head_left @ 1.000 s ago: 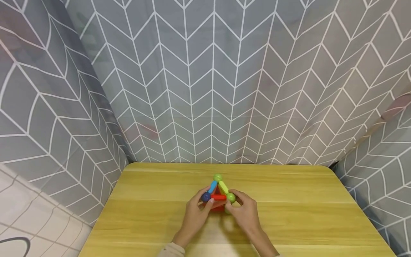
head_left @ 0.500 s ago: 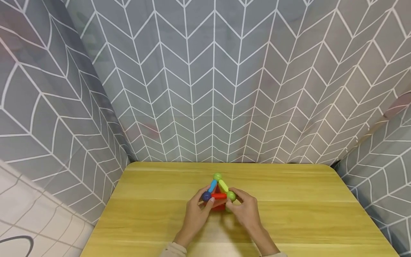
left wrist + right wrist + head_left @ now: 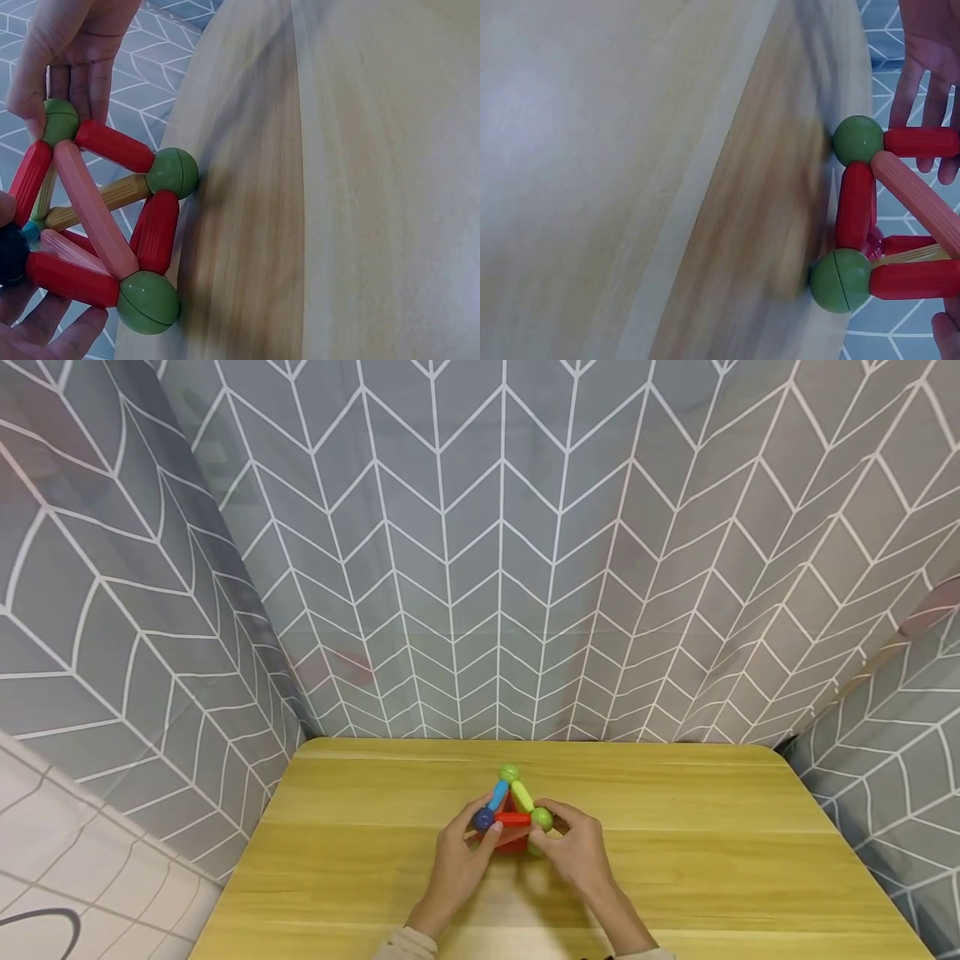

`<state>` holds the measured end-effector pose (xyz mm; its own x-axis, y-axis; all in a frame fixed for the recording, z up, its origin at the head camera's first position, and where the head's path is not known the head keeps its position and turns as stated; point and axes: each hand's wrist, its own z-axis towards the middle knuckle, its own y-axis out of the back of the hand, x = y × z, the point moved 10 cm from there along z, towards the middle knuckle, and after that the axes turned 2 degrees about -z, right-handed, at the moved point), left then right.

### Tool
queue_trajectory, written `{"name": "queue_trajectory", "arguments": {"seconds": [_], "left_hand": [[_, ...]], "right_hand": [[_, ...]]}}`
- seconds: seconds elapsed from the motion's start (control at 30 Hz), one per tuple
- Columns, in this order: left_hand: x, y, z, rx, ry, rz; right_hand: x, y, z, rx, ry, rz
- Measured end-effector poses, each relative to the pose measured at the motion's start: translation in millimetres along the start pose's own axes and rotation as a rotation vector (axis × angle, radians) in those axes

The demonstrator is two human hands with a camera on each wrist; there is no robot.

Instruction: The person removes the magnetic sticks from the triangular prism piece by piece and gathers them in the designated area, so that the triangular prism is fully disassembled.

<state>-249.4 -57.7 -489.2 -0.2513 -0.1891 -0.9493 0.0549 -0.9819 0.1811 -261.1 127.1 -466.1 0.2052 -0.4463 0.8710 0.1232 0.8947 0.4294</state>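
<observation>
Both hands hold up a frame built of magnetic sticks and balls (image 3: 513, 818) above the table. My left hand (image 3: 457, 860) pinches it at the dark blue ball (image 3: 483, 818). My right hand (image 3: 577, 852) pinches the green ball (image 3: 541, 818) at the opposite corner. A blue stick (image 3: 498, 795) and a yellow-green stick (image 3: 522, 796) meet at a further green ball (image 3: 509, 773). In the left wrist view, red sticks (image 3: 73, 277) and a pink stick (image 3: 94, 210) run between green balls (image 3: 148, 302). The right wrist view shows its lower edge near the tabletop.
The wooden table (image 3: 712, 860) has rounded far corners. Grey curtains with white zigzag lines (image 3: 465, 552) hang behind it and on both sides. A white tiled surface (image 3: 90, 868) lies at the lower left.
</observation>
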Motion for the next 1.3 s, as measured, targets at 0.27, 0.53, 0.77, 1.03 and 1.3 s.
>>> {"name": "queue_trajectory", "arguments": {"seconds": [0.27,0.53,0.77,1.03,1.3], "left_hand": [[3.4,-1.1,0.5,0.011,0.011,0.029],[2.3,-0.9,1.6,0.002,-0.006,0.030],[2.0,-0.2,0.2,-0.005,-0.010,0.028],[-0.8,1.3,-1.1,-0.016,-0.031,0.061],[4.1,2.7,-2.3,-0.008,0.022,0.020]], "right_hand": [[4.3,0.7,4.6,0.045,0.000,-0.057],[3.7,1.1,5.5,0.033,-0.014,-0.118],[1.0,-0.3,3.5,0.021,-0.041,-0.062],[11.2,-0.6,2.4,-0.007,0.059,-0.135],[7.3,3.3,1.6,-0.032,0.051,-0.164]]}}
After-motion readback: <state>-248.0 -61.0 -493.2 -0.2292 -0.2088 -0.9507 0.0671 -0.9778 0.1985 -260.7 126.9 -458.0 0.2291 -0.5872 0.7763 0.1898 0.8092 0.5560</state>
